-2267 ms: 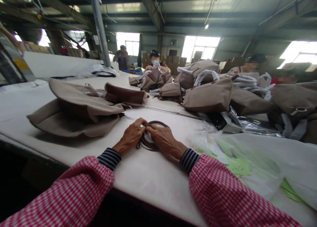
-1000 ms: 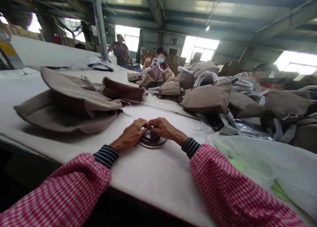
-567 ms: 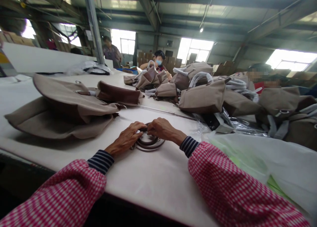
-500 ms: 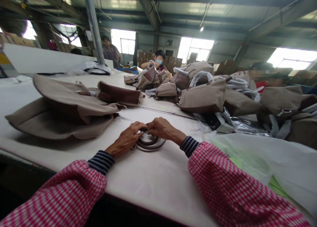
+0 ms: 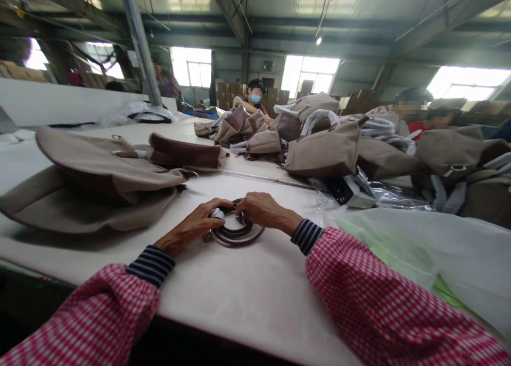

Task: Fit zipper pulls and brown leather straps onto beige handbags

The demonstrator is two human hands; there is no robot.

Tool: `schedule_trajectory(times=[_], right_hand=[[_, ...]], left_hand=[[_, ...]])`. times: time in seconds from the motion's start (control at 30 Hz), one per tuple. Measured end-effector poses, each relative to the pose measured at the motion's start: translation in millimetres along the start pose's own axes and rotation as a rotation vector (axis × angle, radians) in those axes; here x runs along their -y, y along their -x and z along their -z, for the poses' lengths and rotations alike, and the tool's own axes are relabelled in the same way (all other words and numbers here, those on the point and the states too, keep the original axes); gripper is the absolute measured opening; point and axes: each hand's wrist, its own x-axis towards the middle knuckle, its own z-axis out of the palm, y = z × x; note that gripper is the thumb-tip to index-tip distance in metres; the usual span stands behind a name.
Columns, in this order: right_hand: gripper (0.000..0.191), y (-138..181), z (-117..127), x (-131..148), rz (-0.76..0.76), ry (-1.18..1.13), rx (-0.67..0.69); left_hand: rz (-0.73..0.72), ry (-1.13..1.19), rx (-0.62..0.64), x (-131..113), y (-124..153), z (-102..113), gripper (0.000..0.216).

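Note:
A brown bag strap (image 5: 235, 237) lies coiled in loops on the white table (image 5: 247, 286). Around the left side of the coil, my left hand (image 5: 195, 222) is closed, with a bit of white wrapping showing between thumb and fingers. A metal clasp (image 5: 207, 236) pokes out below that thumb. My right hand (image 5: 261, 209) pinches the strap at the coil's upper right, its fingertips pointing down. Beyond the left hand lies a large beige and brown bag (image 5: 99, 179), its flap folded over. A smaller brown-sided bag (image 5: 186, 152) rests against it.
Beige bags (image 5: 323, 150) with wrapped handles are heaped across the far right of the table. Thin white sheeting (image 5: 447, 243) covers the right side, near clear plastic packaging (image 5: 399, 194). A co-worker in a mask (image 5: 255, 100) is behind the heap. A metal post (image 5: 139, 41) rises at left.
My left hand has shifted slightly left and its thumb has parted from the fingers, exposing white wrapping. The right hand stays at the coil. The whole view has swung a little to the right.

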Motion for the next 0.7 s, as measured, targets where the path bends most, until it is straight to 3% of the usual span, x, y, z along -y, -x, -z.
schedule_trajectory(times=[0.23, 0.43, 0.57, 0.7], right_hand=[[0.018, 1.0, -3.0, -5.9, -0.084, -0.011, -0.014], [0.013, 2.8, -7.1, 5.7, -0.028, 0.034, -0.055], [0.019, 6.2, -9.7, 11.2, -0.127, 0.063, -0.043], [0.039, 7.4, -14.1, 21.8, -0.126, 0.029, -0.085]], left_hand=[[0.005, -0.008, -0.014, 5.0, -6.7, -5.5, 0.046], [-0.054, -0.006, -0.010, 8.8, -5.7, -4.9, 0.047], [-0.060, -0.006, -0.006, 15.8, -7.4, -5.7, 0.049], [-0.101, -0.003, 0.014, 22.2, -11.5, -6.4, 0.047]])
